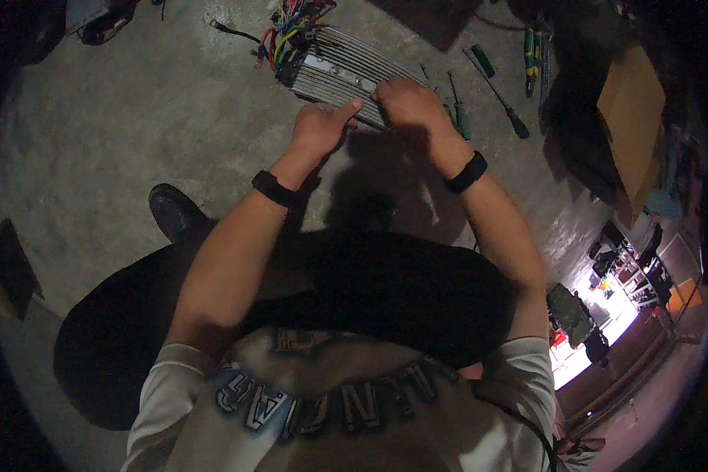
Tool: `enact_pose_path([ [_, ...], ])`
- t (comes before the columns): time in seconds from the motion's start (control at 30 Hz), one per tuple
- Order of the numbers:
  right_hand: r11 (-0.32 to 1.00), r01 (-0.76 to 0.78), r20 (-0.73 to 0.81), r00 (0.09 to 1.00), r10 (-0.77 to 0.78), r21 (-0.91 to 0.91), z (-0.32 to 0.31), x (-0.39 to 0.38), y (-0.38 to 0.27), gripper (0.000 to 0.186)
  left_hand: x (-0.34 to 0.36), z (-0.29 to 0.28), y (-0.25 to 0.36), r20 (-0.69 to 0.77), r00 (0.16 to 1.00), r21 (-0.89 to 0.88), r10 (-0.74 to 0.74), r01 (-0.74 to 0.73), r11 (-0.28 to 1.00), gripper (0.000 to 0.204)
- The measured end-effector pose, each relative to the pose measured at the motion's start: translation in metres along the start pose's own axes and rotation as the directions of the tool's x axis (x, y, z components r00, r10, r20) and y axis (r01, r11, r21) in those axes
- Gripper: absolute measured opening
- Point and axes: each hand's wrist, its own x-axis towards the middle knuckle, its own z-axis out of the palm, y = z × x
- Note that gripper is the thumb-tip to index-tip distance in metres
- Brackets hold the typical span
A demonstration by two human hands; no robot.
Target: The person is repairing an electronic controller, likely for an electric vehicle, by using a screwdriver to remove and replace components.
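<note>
Bare concrete floor [118,141] carries everything; from my feed, the left hand [320,128] is loosely curled with its forefinger pressed against the near edge of the ribbed metal controller box [340,72], bundled coloured wires [287,31] behind it. I judge the right hand [405,102], fingers clamped over that edge, could slip on the fins and knock the box into the screwdrivers [495,90] just beside.

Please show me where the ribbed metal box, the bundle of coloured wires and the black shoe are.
ribbed metal box [334,72]: head view, on its finned top.
bundle of coloured wires [291,23]: head view, middle of the bundle.
black shoe [175,211]: head view, on its upper.
</note>
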Motion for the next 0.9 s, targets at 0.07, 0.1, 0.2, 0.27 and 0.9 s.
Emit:
enact_pose_path([
  [0.07, 0.997, -0.007, -0.061, 0.998, 0.012, 0.076, 0.014, -0.011, 0.007, 0.016, -0.001, -0.001, -0.001, 0.037, 0.991, 0.103, 0.132, -0.135, 0.985, 0.059],
  [0.1, 0.990, 0.028, -0.209, 0.978, 0.002, 0.139, 0.016, -0.014, 0.007, 0.017, 0.000, -0.001, -0.002, 0.037, 0.992, 0.104, 0.122, -0.125, 0.987, 0.059],
  [0.2, 0.978, -0.026, -0.291, 0.953, 0.087, 0.206, 0.017, -0.018, -0.002, 0.020, 0.000, -0.002, -0.004, 0.043, 0.990, 0.109, 0.134, -0.138, 0.984, 0.061],
  [0.27, 0.971, -0.121, -0.231, 0.958, 0.168, 0.206, 0.016, -0.019, -0.007, 0.022, -0.003, -0.005, -0.001, 0.050, 0.996, 0.108, 0.068, -0.073, 0.991, 0.061],
  [0.9, 0.996, -0.041, -0.274, 0.960, 0.062, 0.083, 0.001, -0.019, -0.018, 0.019, -0.012, -0.008, -0.004, 0.023, 0.945, 0.196, 0.327, -0.325, 0.925, 0.066],
])
